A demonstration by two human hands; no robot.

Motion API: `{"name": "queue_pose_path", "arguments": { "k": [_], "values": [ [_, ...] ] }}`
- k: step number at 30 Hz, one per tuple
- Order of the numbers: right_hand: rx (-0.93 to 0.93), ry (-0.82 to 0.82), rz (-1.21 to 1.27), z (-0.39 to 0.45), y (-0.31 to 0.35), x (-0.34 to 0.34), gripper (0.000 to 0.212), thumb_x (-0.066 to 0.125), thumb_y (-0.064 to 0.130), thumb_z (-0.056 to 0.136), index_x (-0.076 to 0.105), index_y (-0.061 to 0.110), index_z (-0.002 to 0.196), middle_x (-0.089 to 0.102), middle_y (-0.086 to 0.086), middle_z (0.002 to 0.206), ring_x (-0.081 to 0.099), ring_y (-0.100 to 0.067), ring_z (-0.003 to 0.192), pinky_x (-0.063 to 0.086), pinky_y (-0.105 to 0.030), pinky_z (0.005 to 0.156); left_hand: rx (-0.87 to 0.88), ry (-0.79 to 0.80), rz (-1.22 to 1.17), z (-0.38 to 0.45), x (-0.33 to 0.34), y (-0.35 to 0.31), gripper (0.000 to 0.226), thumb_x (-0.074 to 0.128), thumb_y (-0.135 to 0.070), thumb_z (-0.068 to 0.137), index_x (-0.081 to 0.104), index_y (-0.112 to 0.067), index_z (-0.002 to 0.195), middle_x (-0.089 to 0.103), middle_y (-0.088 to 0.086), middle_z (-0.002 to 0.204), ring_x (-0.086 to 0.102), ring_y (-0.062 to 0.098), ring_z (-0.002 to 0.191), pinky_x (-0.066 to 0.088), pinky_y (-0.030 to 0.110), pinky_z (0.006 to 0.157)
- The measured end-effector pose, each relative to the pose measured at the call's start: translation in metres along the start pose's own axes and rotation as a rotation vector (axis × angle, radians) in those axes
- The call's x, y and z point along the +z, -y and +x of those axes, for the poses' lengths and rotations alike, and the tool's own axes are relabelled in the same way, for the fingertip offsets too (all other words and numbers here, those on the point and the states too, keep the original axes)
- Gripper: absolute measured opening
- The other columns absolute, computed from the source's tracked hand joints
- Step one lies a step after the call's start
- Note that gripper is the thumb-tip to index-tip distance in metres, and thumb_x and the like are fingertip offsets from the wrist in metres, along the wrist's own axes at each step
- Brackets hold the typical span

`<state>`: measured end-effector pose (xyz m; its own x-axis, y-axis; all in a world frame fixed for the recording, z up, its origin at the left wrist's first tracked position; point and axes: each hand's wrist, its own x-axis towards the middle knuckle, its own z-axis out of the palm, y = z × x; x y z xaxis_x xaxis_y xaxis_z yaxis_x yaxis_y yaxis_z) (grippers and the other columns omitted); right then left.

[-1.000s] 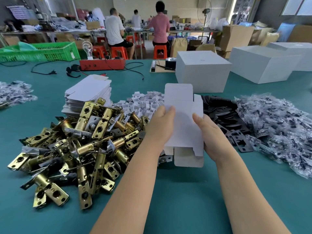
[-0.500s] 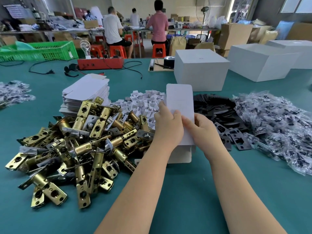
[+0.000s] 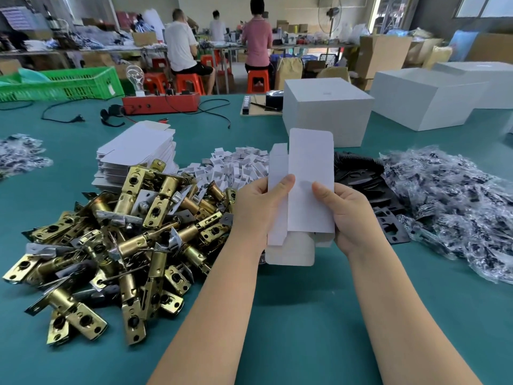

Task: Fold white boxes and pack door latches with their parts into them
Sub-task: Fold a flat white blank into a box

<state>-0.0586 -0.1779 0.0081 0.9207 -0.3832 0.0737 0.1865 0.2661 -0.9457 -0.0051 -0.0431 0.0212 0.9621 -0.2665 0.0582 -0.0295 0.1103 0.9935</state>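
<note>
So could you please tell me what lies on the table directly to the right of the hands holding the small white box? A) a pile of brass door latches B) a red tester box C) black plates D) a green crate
C: black plates lie just right of the right hand, which holds the small white box together with the left hand.

We have a single head-worn view, looking forward and down over the green surface (image 3: 277, 315), close above both forearms, wide angle, workshop behind at the top. No second view to overlap.
</note>
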Motion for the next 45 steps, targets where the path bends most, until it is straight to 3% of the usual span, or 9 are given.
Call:
{"name": "queue_pose_path", "arguments": {
  "k": [6,11,16,20,24,31,40,43,45],
  "values": [
    [0.034,0.018,0.046,0.003,-0.004,-0.001,0.024,0.066,0.022,0.073,0.069,0.009,0.093,0.075,-0.004,0.089,0.07,-0.017,0.078,0.059,-0.031,0.068,0.105,-0.032,0.06,0.0,0.002,0.005,0.013,0.073,-0.025,0.088,0.073,-0.019,0.076,0.072,-0.004,0.073,0.065,0.014,0.07,0.055,0.033,0.064],
    [0.012,0.089,-0.131,0.003,-0.002,-0.013,0.011,0.067,0.028,0.075,0.076,0.022,0.076,0.075,0.0,0.083,0.07,-0.017,0.071,0.057,-0.032,0.055,0.115,-0.034,0.082,0.0,-0.002,0.005,0.058,0.054,-0.044,0.097,0.056,0.012,0.084,0.055,0.018,0.075,0.048,0.022,0.069,0.036,0.033,0.066],
    [-0.066,0.001,-0.358,0.006,-0.009,-0.012,0.027,0.057,0.039,0.094,0.07,0.023,0.077,0.072,0.009,0.079,0.065,-0.01,0.07,0.053,-0.03,0.06,0.268,-0.11,0.225,0.0,-0.001,0.008,0.053,0.055,-0.034,0.099,0.036,-0.012,0.054,0.033,-0.011,0.045,0.029,0.008,0.047,0.024,0.026,0.05],
    [-0.128,-0.059,-0.359,0.009,-0.011,-0.012,0.03,0.056,0.048,0.082,0.067,0.02,0.08,0.069,0.004,0.08,0.062,-0.017,0.074,0.052,-0.039,0.07,0.274,-0.039,0.161,-0.004,-0.003,0.007,0.059,0.05,-0.041,0.098,0.029,-0.026,0.045,0.028,-0.012,0.037,0.025,0.004,0.038,0.025,0.015,0.044],
    [-0.18,-0.168,-0.312,0.013,-0.01,-0.015,0.022,0.055,0.047,0.082,0.07,0.031,0.077,0.073,0.008,0.082,0.068,-0.011,0.073,0.056,-0.034,0.065,0.346,0.196,0.349,-0.011,-0.008,0.013,0.06,0.057,-0.038,0.096,0.027,-0.024,0.046,0.024,-0.012,0.037,0.024,0.007,0.038,0.023,0.019,0.046],
    [-0.16,-0.197,-0.316,0.016,-0.019,-0.014,0.025,0.055,0.043,0.088,0.066,0.023,0.078,0.072,0.009,0.079,0.066,-0.013,0.073,0.056,-0.041,0.07,0.353,0.162,0.418,-0.005,-0.011,0.017,0.06,0.057,-0.031,0.098,0.026,-0.019,0.048,0.025,-0.01,0.035,0.027,0.007,0.039,0.023,0.018,0.044],
    [-0.2,-0.25,-0.369,0.013,-0.018,-0.007,0.023,0.05,0.03,0.099,0.061,0.022,0.08,0.069,0.016,0.073,0.062,-0.004,0.068,0.051,-0.025,0.062,0.32,0.097,0.42,0.003,-0.012,0.019,0.054,0.06,-0.03,0.097,0.038,-0.019,0.05,0.029,-0.012,0.041,0.028,0.007,0.043,0.023,0.019,0.048],
    [-0.169,-0.28,-0.35,0.011,-0.015,-0.007,0.032,0.048,0.036,0.099,0.054,0.019,0.073,0.059,0.005,0.073,0.054,-0.016,0.069,0.042,-0.031,0.061,0.329,-0.05,0.469,-0.001,-0.008,0.021,0.022,0.061,-0.039,0.095,0.074,-0.023,0.087,0.053,-0.014,0.059,0.046,0.004,0.053,0.034,0.015,0.054],
    [-0.168,-0.293,-0.396,0.009,-0.015,-0.005,0.037,0.043,0.041,0.1,0.05,0.021,0.07,0.053,0.003,0.071,0.051,-0.021,0.07,0.039,-0.033,0.06,0.395,-0.131,0.587,-0.005,-0.006,0.022,0.031,0.056,-0.052,0.093,0.074,-0.026,0.093,0.055,-0.014,0.061,0.05,0.001,0.055,0.035,0.014,0.053]
  ]
}}
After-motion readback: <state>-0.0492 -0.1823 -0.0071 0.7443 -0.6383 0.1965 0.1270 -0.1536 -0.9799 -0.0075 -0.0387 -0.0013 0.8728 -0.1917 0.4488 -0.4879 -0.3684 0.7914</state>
